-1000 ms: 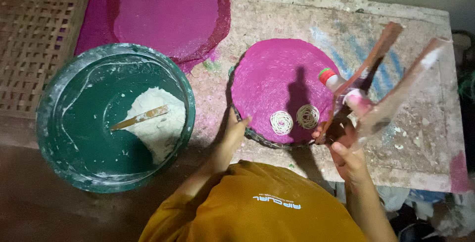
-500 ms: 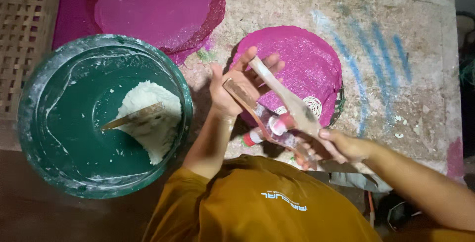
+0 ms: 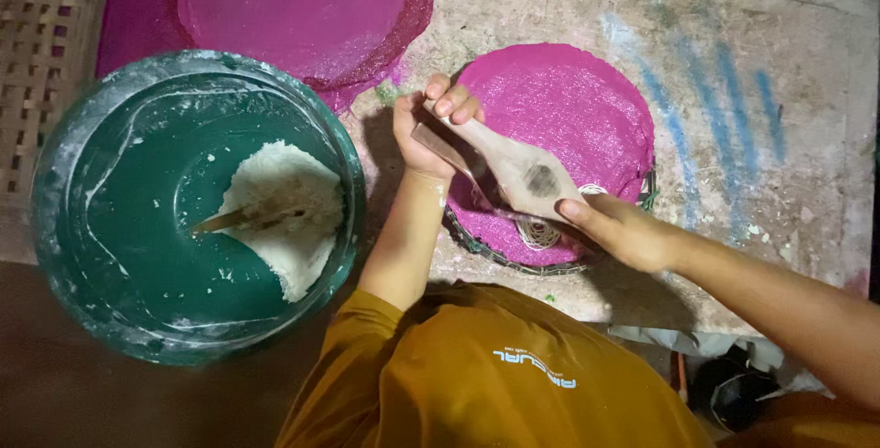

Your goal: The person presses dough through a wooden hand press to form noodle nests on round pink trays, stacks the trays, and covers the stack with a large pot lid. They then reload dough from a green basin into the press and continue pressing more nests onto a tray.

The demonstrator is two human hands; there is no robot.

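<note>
Wooden paddle (image 3: 518, 169) held in both hands over a pink-coated round basket (image 3: 568, 109) on the counter (image 3: 779, 182).

The left hand (image 3: 431, 127) pinches the paddle's narrow end with fingers curled around it; the right hand (image 3: 623, 233) grips the wide end, thumb pressed on top. A coiled disc (image 3: 541, 231) lies on the basket just below the paddle. To the left sits a green basin (image 3: 92, 191) holding white paste and a stick (image 3: 243, 219); a larger pink piece (image 3: 293, 8) lies behind.
</note>
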